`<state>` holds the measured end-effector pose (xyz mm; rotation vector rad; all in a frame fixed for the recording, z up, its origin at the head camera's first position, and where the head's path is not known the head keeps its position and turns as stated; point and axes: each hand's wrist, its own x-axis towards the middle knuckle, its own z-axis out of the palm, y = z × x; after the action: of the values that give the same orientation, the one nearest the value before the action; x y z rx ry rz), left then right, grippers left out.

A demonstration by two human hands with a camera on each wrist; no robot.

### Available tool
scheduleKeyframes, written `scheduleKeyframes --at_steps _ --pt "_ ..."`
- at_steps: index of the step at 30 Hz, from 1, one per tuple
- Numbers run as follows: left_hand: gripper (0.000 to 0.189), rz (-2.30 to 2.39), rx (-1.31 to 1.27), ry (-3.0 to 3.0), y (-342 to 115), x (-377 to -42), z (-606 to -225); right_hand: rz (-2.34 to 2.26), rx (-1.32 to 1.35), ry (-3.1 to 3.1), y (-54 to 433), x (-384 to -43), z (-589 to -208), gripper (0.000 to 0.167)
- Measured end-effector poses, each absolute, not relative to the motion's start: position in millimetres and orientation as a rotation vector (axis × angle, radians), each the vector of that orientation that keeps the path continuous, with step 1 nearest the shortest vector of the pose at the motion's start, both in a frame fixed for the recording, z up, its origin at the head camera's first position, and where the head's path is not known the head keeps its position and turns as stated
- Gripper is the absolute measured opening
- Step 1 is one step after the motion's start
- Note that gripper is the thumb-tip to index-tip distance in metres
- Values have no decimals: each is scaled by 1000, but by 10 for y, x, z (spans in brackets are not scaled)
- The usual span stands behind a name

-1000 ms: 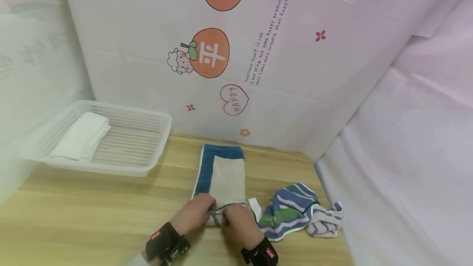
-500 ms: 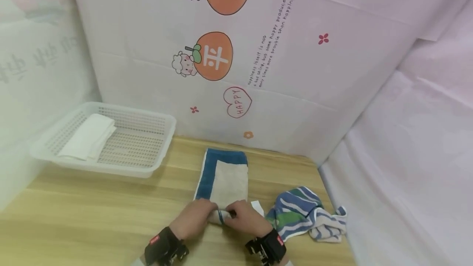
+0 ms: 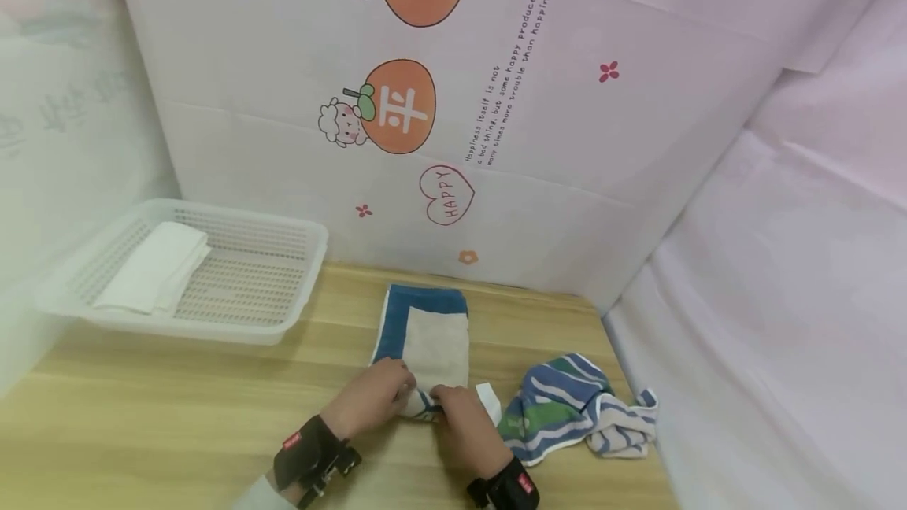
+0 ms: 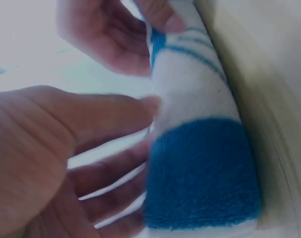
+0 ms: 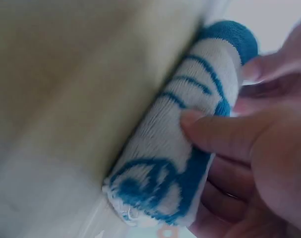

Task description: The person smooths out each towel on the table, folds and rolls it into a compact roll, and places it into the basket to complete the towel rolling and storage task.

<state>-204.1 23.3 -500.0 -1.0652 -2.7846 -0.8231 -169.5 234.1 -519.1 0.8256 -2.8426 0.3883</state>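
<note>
A blue-and-beige towel (image 3: 438, 341) lies lengthwise on the wooden table, its far part flat and its near end rolled up. My left hand (image 3: 375, 398) holds the left side of the roll; in the left wrist view its thumb presses the near face by a wide blue band (image 4: 200, 171), with the fingers behind. At the other side my right hand (image 3: 464, 425) grips the roll, thumb on the pale face with blue lines (image 5: 160, 134) and fingers curled behind it. Both hands are close together, a short stretch of roll showing between them.
A white plastic basket (image 3: 205, 329) stands at the back left with a folded white cloth (image 3: 157, 264) inside. Right of the hands lies a crumpled blue, green and white striped towel (image 3: 567, 404). A white tag (image 3: 488, 400) is beside my right hand. Printed sheeting (image 3: 538, 227) walls the table's back.
Both hands have moved slightly away from the body with the rolled end, and the towel's near edge has shifted forward. The basket and striped towel have stayed in place.
</note>
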Motion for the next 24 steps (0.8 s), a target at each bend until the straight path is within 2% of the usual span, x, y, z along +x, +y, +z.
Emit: scheduleKeyframes --at_steps 8,13,19,24 --pt "16 -640 -1155 -2694 139 -1811 -5014 835 1035 -3081 2444 -1875 -5082 16" --pt "22 -701 -1155 -2668 122 -1795 -5118 970 984 -3149 2462 -1854 -5024 17" --pt "18 -749 -1193 -2708 93 -1868 -5135 647 769 -3069 2299 -1644 -4865 8" --pt "17 -893 -1194 -2850 158 -2069 -5033 177 717 -3034 2141 -1582 -4892 23"
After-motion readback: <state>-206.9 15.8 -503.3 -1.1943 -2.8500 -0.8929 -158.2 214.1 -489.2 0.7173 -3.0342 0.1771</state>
